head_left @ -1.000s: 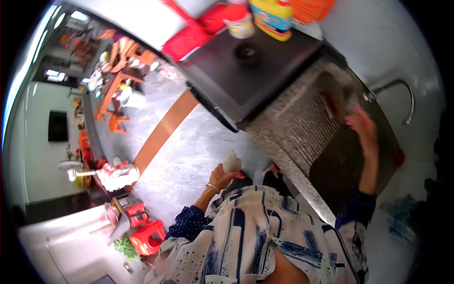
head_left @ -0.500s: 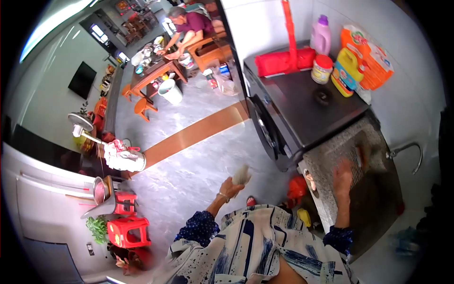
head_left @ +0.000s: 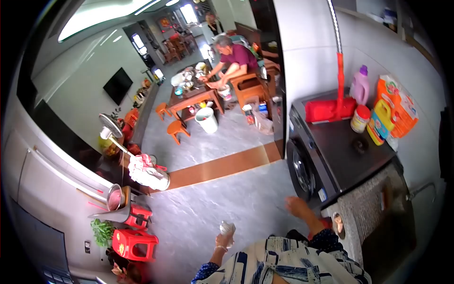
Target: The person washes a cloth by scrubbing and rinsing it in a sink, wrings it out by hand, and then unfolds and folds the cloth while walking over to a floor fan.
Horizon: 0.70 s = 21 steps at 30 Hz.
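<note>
My left hand (head_left: 221, 241) is closed around a crumpled whitish cloth-like bundle (head_left: 227, 227) and hangs low over the grey floor. What the bundle is exactly, I cannot make out. My right hand (head_left: 298, 207) is slightly blurred, its fingers loosely apart, with nothing visible in it. It is in the air in front of the washing machine (head_left: 302, 170), left of the stone sink (head_left: 347, 215). A soap dish (head_left: 338, 225) with light pieces in it sits on the sink's near edge.
On the washing machine stand a red mop head (head_left: 326, 110), a purple bottle (head_left: 360, 86), a jar (head_left: 360, 118) and a yellow bottle (head_left: 381, 120). Red stools (head_left: 135, 244) and a fan (head_left: 111, 125) stand left. Beyond the brown floor strip (head_left: 222, 165), a person (head_left: 241, 57) sits by a wooden table (head_left: 194, 100).
My right hand has come away from the sink, leftward over the floor. My left hand still holds the whitish bundle, now lower in view. The view has turned toward the far room.
</note>
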Each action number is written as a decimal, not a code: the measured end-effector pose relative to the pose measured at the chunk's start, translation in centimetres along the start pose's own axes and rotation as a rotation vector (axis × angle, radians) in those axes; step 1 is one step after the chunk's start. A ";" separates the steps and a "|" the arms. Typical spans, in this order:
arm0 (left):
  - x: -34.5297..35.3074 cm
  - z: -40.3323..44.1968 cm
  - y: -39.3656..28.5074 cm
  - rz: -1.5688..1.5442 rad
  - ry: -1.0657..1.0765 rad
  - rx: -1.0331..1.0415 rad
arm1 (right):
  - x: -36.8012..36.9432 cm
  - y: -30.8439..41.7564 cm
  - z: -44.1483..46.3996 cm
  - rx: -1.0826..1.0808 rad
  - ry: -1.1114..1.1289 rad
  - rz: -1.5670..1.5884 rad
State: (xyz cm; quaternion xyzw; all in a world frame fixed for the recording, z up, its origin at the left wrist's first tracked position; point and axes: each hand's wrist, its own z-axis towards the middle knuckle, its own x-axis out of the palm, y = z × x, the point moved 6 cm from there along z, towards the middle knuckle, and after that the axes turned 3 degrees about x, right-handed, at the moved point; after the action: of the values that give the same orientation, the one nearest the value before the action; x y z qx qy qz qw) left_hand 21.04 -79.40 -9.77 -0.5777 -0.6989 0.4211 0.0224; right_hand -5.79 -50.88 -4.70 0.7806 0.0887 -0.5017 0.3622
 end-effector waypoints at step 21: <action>-3.8 16.6 -13.5 0.003 -0.094 0.243 | 14.8 -17.8 16.4 0.617 0.475 0.269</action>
State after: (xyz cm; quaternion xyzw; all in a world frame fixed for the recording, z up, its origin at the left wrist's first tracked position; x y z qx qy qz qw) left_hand 3.01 -91.57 -10.42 -0.5513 -0.6422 0.5293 0.0587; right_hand -19.37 -52.05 -29.56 0.9513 -0.0873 -0.2588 0.1430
